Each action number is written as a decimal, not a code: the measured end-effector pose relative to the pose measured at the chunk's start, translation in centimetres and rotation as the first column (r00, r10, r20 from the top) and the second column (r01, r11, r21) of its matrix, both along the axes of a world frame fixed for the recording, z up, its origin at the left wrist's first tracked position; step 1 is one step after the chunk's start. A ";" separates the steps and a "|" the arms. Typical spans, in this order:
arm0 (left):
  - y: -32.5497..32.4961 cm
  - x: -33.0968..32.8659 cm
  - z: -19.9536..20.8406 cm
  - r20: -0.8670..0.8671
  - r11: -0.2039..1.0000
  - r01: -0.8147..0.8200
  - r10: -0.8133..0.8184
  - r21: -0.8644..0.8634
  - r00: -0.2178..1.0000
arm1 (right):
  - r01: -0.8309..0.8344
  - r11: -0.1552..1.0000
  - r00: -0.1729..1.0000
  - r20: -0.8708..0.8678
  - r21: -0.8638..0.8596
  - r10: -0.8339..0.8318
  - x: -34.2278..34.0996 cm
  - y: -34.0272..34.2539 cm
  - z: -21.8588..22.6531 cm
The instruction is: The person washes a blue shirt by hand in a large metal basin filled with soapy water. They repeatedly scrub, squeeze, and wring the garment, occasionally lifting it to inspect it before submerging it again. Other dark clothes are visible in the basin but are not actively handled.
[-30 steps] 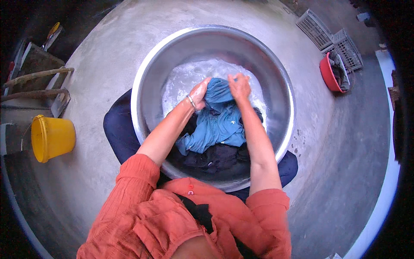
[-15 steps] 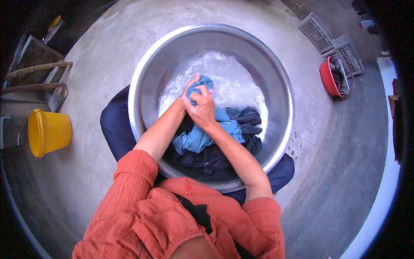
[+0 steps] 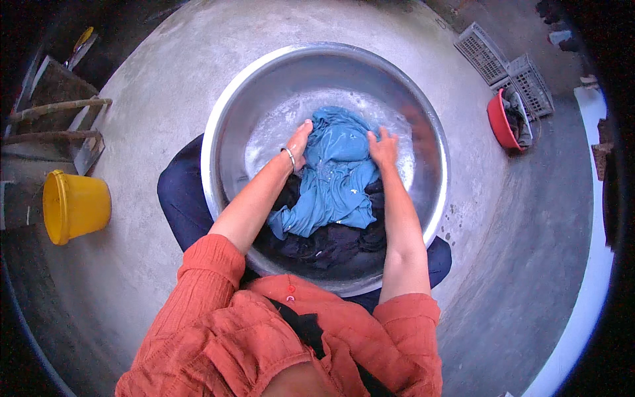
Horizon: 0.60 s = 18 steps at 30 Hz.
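A wet blue garment (image 3: 337, 178) lies spread through the middle of the large metal basin (image 3: 218, 106), over dark wet clothes (image 3: 317, 245). My left hand (image 3: 299, 144), with a bangle at the wrist, is at the garment's upper left edge, fingers extended and palm turned toward it. Across from it, my right hand (image 3: 383, 147) touches the upper right edge with its fingers apart. Neither hand is closed round the cloth. Part of the left fingers is hard to make out. Shallow sudsy water (image 3: 264, 135) shows around the cloth.
The basin sits between my bent legs (image 3: 182, 192) on a concrete floor (image 3: 152, 132). A yellow bucket (image 3: 76, 206) stands at left, near a wooden-handled frame (image 3: 66, 109). At far right are a red basin (image 3: 501, 122) holding dark cloth and grey plastic crates (image 3: 481, 53).
My hands were together around a bunched part of the blue garment; now they are apart on either side. The garment has spread out upward over the water and dark clothes.
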<state>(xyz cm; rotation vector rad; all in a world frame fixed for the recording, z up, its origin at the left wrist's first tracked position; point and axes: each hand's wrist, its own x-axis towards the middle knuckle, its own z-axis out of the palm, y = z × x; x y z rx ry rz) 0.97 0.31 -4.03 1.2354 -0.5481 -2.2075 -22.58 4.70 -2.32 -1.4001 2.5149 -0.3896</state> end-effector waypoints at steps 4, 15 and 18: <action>2.1 -0.4 5.8 -0.398 0.994 0.104 -0.085 0.026 0.914 | -0.130 0.929 0.887 0.378 -0.346 0.265 6.6 -0.3 -1.3; 3.1 -1.0 3.9 -0.368 0.996 -0.008 0.042 0.092 0.929 | -0.283 0.715 0.951 -0.086 -0.639 0.299 12.3 -1.1 5.2; 2.8 -1.2 6.7 -0.355 0.991 0.132 -0.110 0.038 0.928 | -0.220 0.877 0.973 -0.165 -0.426 0.164 6.4 -2.0 3.3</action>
